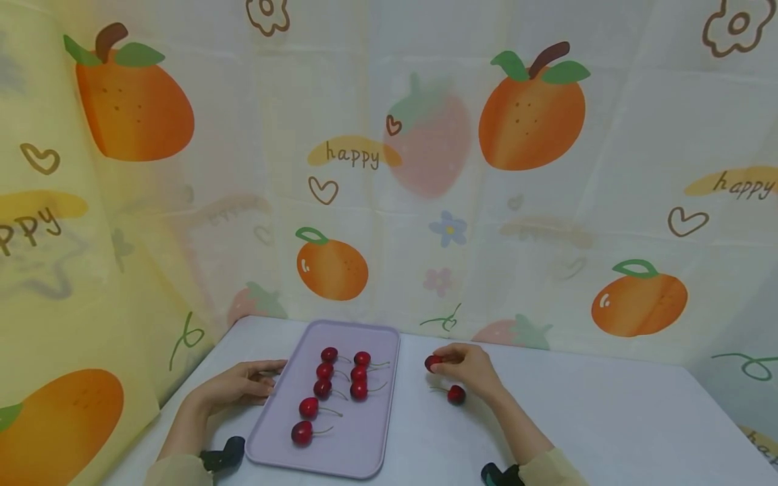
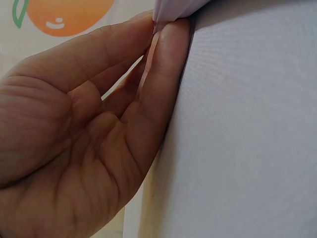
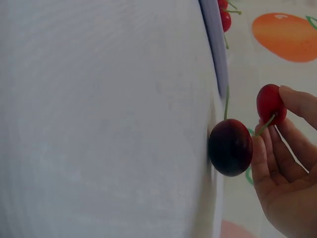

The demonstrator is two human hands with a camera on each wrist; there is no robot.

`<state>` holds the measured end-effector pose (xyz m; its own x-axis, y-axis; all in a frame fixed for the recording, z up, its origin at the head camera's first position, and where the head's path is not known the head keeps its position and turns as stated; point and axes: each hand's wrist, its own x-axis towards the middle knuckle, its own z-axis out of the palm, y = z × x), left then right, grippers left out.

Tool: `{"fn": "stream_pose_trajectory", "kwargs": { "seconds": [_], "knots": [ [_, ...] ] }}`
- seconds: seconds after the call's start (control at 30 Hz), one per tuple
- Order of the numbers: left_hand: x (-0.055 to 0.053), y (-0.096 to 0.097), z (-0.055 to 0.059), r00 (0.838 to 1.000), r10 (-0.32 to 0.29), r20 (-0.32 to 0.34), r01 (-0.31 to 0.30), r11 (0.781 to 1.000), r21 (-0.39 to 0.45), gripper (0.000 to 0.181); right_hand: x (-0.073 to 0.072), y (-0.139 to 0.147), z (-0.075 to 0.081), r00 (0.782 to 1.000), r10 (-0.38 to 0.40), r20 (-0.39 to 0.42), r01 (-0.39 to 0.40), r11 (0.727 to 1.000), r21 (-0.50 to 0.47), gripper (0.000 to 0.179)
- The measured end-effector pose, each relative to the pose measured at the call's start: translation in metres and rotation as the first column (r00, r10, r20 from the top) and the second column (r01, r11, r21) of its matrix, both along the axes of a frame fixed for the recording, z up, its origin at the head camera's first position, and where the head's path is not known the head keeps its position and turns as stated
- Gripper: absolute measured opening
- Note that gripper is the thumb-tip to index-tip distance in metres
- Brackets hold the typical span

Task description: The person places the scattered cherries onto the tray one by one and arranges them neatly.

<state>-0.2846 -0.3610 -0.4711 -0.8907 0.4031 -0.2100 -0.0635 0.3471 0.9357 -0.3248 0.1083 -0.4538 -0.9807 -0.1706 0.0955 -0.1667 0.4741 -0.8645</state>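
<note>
A lilac tray [image 1: 346, 449] lies on the white table with several dark red stemmed cherries [image 1: 302, 433] in two columns on it. At the tray's left edge, my left hand [image 1: 231, 388] pinches the rim; in the left wrist view the fingertips meet at the tray edge [image 2: 171, 9]. To the right of the tray, my right hand [image 1: 474, 371] holds one cherry [image 3: 270, 103] between thumb and fingers, its stem pointing down in the right wrist view. A second loose cherry [image 1: 456, 395] rests on the table just below that hand, stem toward the tray.
The white table [image 1: 583, 418] extends to the right of the right hand. Behind it hangs a pale cloth [image 1: 413, 256] printed with oranges, strawberries and hearts. Dark straps [image 1: 223, 454] sit at both wrists.
</note>
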Motion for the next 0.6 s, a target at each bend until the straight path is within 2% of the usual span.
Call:
{"fn": "stream_pose_trajectory", "kwargs": {
  "seconds": [0.33,0.6],
  "knots": [
    [0.001,0.000,0.002,1.000,0.016,0.002,-0.016,1.000,-0.011,0.069,0.008,-0.016,0.006,0.997,0.072,-0.013,-0.072,0.997,-0.029,0.031],
    [0.000,-0.001,0.001,1.000,0.010,0.007,-0.010,1.000,-0.007,0.068,0.010,-0.027,0.004,0.994,0.111,-0.013,-0.111,0.992,-0.056,0.032]
  ]
}}
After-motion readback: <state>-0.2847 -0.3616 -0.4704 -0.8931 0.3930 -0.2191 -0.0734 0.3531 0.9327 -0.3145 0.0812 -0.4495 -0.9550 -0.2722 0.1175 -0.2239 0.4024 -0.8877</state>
